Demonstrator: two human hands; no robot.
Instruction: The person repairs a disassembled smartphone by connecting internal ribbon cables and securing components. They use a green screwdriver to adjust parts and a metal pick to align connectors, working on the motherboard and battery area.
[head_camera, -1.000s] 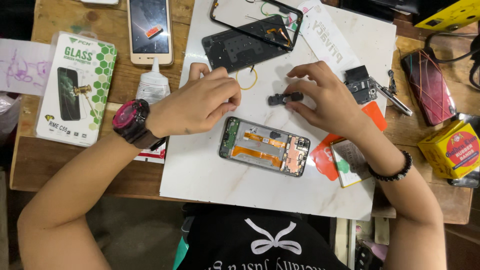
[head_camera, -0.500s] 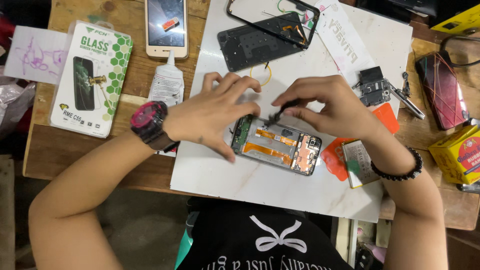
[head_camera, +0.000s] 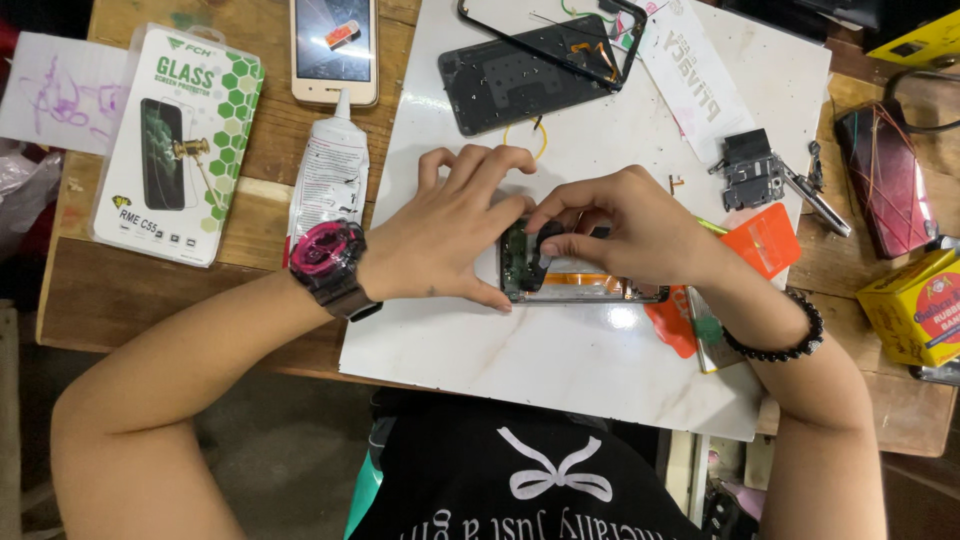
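Both hands closed in over opened phone (head_camera: 585, 280) since earlier frame. Right hand (head_camera: 640, 225) fingers pinched on small dark part at board end, centre frame; left hand (head_camera: 450, 235) braces phone edge on white tabletop (head_camera: 560, 370). Looks like seating step; next needs careful alignment, gentle press.

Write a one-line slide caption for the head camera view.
Both hands, left and right, press on an opened phone on a white board.

Wooden desk (head_camera: 200, 300) carrying a white marble-patterned slab (head_camera: 560, 360). Directly on the wood lie a screen-protector package (head_camera: 180, 140), a white glue tube (head_camera: 328, 180), a white smartphone (head_camera: 334, 45) and a yellow box (head_camera: 915, 310).
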